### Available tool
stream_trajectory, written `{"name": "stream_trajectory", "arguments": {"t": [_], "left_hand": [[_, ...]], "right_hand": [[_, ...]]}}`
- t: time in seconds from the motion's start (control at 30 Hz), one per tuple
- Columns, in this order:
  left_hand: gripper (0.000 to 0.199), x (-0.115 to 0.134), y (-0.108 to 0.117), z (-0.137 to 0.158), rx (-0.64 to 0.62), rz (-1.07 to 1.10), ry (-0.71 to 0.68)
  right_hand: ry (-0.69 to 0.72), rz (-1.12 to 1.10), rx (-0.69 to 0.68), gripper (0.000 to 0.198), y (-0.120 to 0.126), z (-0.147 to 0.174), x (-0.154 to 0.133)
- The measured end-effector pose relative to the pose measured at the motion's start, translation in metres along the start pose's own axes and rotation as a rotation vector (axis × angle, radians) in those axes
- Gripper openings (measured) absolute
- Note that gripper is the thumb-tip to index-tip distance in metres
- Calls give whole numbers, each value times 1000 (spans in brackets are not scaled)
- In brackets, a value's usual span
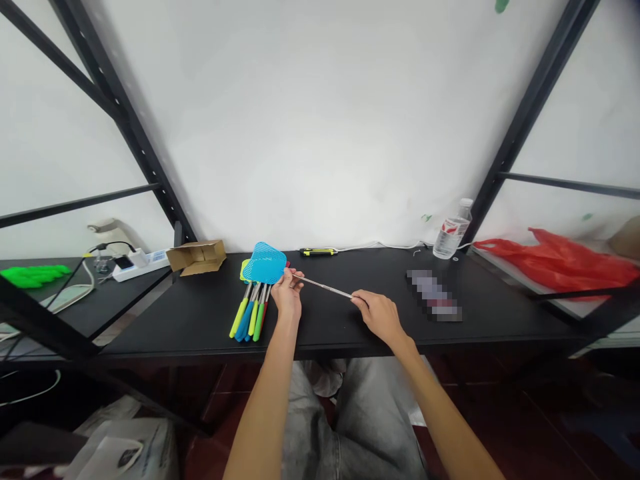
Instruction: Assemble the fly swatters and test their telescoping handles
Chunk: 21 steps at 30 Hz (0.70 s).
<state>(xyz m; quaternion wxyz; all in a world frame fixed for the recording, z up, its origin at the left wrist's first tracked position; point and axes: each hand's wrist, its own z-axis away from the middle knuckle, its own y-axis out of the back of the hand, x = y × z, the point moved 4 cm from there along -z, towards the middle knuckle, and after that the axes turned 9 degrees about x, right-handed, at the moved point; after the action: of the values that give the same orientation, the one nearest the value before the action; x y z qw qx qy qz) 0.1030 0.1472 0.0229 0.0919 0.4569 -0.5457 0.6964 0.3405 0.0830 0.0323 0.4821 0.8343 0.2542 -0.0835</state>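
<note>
A fly swatter with a blue perforated head (269,265) and a thin metal rod (325,287) is held across both hands above the black table. My left hand (289,291) is closed around it where the rod meets the head. At the rod's other end, my right hand (379,313) is closed, and its fingers hide the handle. Left of my left hand lies a bunch of fly swatters (250,315) with yellow, blue, green and red handles. Their heads are mostly covered by the blue one, with a bit of yellow showing.
An open cardboard box (197,258) stands at the table's (330,333) back left. Along the wall lies a black and yellow tool (319,252). To the right are a water bottle (453,230), a blurred-out item (434,295) and a red plastic bag (560,260). Black frame posts flank the table.
</note>
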Motion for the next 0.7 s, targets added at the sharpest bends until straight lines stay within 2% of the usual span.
{"name": "stream_trajectory", "arguments": {"t": [0.43,0.7], "left_hand": [[28,2,3,-13,79,42,-8],[25,31,-5,-42,74,50,-60]], "right_hand": [[-14,55,-26,33,11,10,29],[-67,33,-30,33,18,10,40]]}}
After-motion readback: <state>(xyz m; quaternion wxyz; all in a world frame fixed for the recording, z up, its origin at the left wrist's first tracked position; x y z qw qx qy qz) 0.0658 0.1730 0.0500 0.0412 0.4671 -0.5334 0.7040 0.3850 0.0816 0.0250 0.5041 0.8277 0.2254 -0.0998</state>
